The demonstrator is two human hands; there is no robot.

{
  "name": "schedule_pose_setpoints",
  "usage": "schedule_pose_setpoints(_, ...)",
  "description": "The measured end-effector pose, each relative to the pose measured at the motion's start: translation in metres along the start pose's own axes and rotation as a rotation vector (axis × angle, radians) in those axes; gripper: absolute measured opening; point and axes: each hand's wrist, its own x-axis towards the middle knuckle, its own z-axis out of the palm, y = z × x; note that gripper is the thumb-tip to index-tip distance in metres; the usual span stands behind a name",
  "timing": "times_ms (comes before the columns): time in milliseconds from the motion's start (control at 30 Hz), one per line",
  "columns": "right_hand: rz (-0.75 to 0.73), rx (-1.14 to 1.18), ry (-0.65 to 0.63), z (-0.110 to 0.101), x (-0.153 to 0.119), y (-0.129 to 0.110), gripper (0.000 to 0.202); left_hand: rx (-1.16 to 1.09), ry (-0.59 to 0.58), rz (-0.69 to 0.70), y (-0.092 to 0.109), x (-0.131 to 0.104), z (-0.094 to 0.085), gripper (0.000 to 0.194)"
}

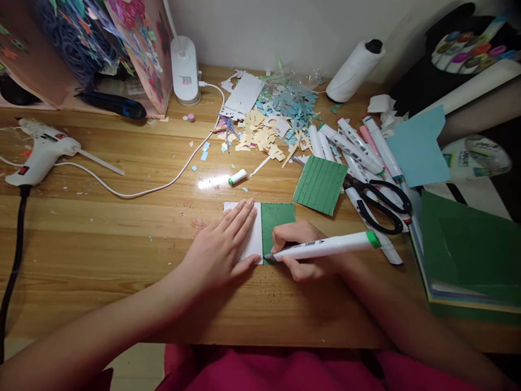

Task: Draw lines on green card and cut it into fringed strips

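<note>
Green card [278, 213] lies flat on the counter [122, 244], its left edge along a white card [254, 234], its near right part beneath the right hand [302, 234]. That hand pinches a white marker [329, 247] between thumb and fingers, the barrel slanting rightward and slightly away, its tip at the card's near left corner, just beside the seam; contact cannot be told. Spread flat and grasping nothing, the left hand [224, 236] rests on the white card, thumb by the seam. Dark-specked wood runs from both cards to the front edge; a lined green square [319, 187] sits just beside the far right corner
</note>
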Motion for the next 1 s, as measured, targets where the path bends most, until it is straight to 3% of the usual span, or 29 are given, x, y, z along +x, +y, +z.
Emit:
schedule_pose_setpoints(533,-0.039,0.113,-0.092,0.002,-0.003,0.008,0.008,-0.008,0.006,0.007,-0.002,0.000,0.001,0.073)
schedule_pose_setpoints(767,0.077,0.190,-0.133,-0.003,-0.003,0.007,0.008,-0.047,0.027,0.012,-0.002,0.000,0.007,0.074)
schedule_pose_setpoints(1000,0.070,0.310,-0.158,-0.005,-0.004,0.012,0.007,-0.097,0.047,-0.010,0.003,0.004,0.009,0.074)
